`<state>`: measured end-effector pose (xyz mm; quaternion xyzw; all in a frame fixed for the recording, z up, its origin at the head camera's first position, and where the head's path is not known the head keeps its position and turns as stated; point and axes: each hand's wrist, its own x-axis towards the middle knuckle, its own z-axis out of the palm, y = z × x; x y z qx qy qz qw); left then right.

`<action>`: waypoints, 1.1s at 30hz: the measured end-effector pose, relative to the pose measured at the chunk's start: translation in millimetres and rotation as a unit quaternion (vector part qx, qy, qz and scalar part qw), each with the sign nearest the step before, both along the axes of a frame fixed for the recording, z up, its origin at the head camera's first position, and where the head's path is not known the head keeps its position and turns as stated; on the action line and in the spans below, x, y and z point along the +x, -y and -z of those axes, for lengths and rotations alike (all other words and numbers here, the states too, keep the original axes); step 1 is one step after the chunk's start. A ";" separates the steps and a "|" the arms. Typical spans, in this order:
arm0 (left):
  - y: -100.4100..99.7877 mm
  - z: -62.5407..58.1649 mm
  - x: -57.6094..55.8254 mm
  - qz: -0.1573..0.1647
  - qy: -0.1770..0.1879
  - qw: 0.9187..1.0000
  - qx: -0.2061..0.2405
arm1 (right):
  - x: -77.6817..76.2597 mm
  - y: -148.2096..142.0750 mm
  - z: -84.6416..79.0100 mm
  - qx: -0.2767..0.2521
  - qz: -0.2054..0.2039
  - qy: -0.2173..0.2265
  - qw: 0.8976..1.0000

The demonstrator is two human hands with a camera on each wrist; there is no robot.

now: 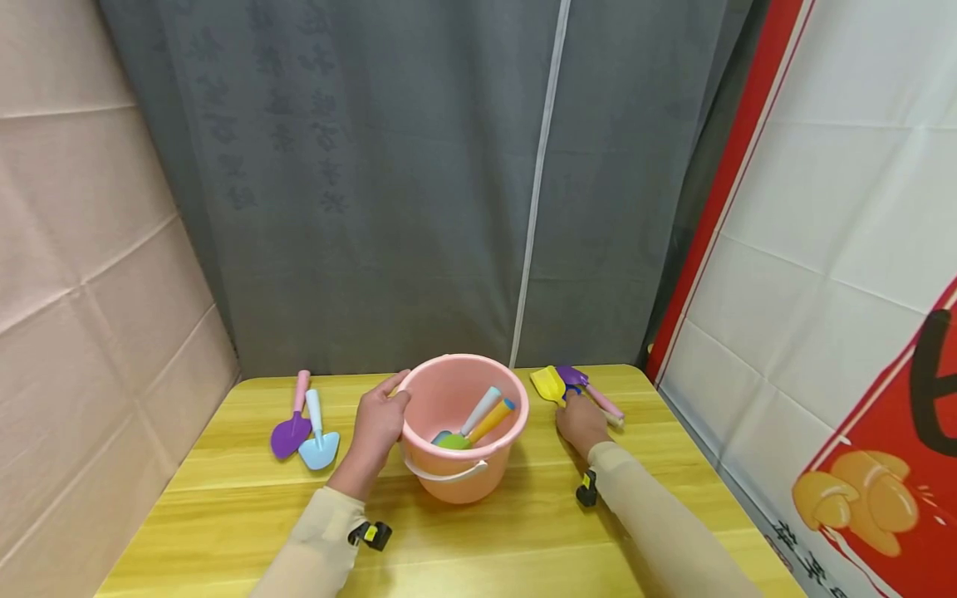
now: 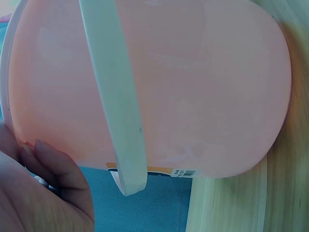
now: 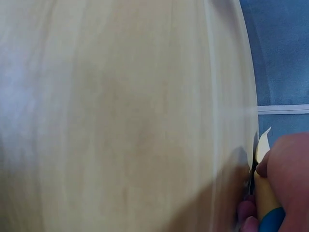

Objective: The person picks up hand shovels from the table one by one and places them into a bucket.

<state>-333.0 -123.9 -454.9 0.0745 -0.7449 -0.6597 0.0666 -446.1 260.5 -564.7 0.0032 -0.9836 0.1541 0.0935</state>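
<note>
Head: smooth, round pink bucket (image 1: pixel 441 394) toward the bench's (image 1: pixel 441 556) far edge, left hand (image 1: pixel 380 422) pinching its rim; right hand (image 1: pixel 582 422) near the far-right corner, wood grain between. Left wrist: flat white handle (image 2: pixel 113 92). Right wrist: fingers curled round a yellow handle (image 3: pixel 265 195).

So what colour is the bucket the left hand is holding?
The bucket is pink; the head view shows it best.
</note>
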 end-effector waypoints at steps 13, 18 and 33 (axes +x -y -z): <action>-1.1 0.7 -1.0 -0.006 -0.002 1.000 -0.001 | 7.0 -3.3 -5.7 -0.021 -0.011 -0.030 0.999; -0.3 0.4 -1.0 -0.003 0.002 1.000 -0.001 | 9.1 -3.4 -9.0 -0.030 -0.013 -0.040 0.999; 1.0 1.1 -1.4 0.001 0.006 1.000 0.000 | 12.5 -2.4 -19.1 -0.080 -0.006 -0.027 0.996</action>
